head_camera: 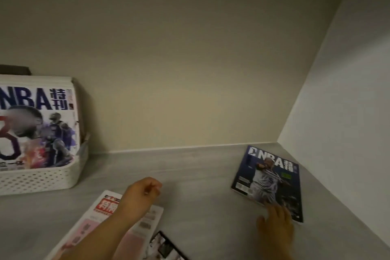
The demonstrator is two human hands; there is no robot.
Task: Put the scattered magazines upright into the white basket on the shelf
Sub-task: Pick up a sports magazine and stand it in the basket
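At 9 o'clock on the shelf [190, 171], the white basket [42, 177] holds upright magazines [38, 124]. Toward 7 o'clock a pink-and-white magazine [95, 224] lies flat beneath the left hand [143, 193], whose fingers are curled and hold nothing. A dark magazine [166, 247] shows at 6 o'clock. At 4 o'clock the right hand [276, 224] rests straight fingers on the near edge of a flat blue magazine [268, 177].

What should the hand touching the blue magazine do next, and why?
Probably the right hand should pinch the near edge of the blue magazine and lift it. Its straight fingers only touch that magazine, which lies flat on the shelf, apart from the white basket that holds other magazines upright.
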